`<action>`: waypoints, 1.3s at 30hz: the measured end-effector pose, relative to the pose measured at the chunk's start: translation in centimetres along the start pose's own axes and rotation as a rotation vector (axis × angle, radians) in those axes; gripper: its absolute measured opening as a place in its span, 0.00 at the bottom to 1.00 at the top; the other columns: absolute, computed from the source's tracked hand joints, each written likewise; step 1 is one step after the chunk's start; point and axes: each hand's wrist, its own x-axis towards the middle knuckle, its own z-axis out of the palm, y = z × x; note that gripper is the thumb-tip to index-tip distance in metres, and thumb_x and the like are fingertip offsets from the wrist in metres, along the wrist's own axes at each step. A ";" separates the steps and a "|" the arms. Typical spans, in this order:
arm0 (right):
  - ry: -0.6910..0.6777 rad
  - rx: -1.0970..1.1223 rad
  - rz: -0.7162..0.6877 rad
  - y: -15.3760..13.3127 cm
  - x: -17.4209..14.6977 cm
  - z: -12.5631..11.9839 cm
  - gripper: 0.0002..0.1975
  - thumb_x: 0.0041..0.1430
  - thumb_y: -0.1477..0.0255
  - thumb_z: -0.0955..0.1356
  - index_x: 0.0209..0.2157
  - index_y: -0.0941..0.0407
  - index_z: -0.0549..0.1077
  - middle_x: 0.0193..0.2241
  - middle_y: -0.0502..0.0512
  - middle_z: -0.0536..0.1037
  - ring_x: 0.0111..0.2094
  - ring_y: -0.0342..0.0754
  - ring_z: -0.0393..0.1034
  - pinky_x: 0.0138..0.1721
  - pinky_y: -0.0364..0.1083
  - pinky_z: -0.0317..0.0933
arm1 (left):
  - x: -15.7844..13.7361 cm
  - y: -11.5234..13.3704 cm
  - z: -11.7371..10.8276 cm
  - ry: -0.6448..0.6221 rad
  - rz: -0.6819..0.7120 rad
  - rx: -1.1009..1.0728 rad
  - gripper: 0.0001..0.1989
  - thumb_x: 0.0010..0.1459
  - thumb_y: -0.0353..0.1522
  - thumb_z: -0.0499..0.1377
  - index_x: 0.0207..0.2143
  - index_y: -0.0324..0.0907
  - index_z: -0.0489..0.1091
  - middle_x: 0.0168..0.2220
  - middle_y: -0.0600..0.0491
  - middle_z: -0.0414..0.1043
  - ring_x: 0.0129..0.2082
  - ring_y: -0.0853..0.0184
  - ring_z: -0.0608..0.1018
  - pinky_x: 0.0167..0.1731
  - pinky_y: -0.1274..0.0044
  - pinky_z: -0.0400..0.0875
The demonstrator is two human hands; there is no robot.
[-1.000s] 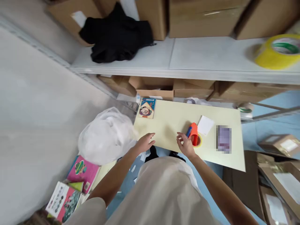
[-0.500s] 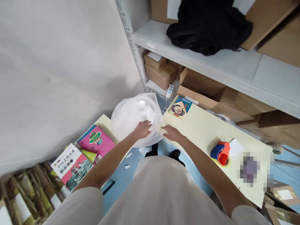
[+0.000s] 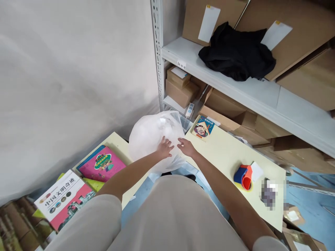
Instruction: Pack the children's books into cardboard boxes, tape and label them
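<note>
A large, rounded white translucent plastic bag (image 3: pixel 146 136) stands between the two pale tabletops, with whitish contents faintly visible through it. My left hand (image 3: pixel 165 148) is over the front of the bag, its fingers spread, and grips nothing I can see. At the bag's right side is my right hand (image 3: pixel 186 147), its fingers apart and pointing toward the bag. Whether those fingertips touch the plastic I cannot tell.
Books, one with a pink cover (image 3: pixel 104 164), lie on the left tabletop (image 3: pixel 115 143). The right table (image 3: pixel 222 150) holds a blue booklet (image 3: pixel 203 128) and a red and blue tape dispenser (image 3: pixel 243 177). Behind stands a shelf (image 3: pixel 225 83) with cardboard boxes and black cloth (image 3: pixel 238 52).
The view has shifted, showing more of the upper shelf. My hands have come a little closer together in front of the bag, and the left fingers have spread wider.
</note>
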 end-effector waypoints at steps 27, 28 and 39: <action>0.684 0.939 -0.088 -3.4 -10.3 -8.8 0.33 0.43 0.61 0.74 0.48 0.50 0.57 0.33 0.50 0.75 0.29 0.47 0.72 0.30 0.46 0.68 | -2.1 14.9 -8.9 0.165 0.311 -1.016 0.33 0.55 0.41 0.60 0.61 0.44 0.55 0.55 0.44 0.67 0.52 0.54 0.72 0.50 0.65 0.67; 0.690 0.933 -0.082 -3.3 -10.6 -8.2 0.34 0.44 0.60 0.73 0.49 0.50 0.56 0.35 0.52 0.75 0.32 0.48 0.73 0.32 0.47 0.69 | -1.7 15.1 -8.1 0.144 0.303 -1.080 0.28 0.58 0.40 0.57 0.59 0.43 0.58 0.52 0.46 0.70 0.49 0.58 0.74 0.48 0.68 0.69; 0.688 1.130 0.144 0.6 -14.7 -4.5 0.19 0.43 0.60 0.74 0.34 0.55 0.71 0.28 0.52 0.78 0.30 0.48 0.72 0.33 0.48 0.67 | 0.5 17.6 -2.6 -0.205 0.178 -1.437 0.31 0.58 0.48 0.52 0.59 0.42 0.56 0.53 0.44 0.68 0.53 0.57 0.71 0.51 0.69 0.67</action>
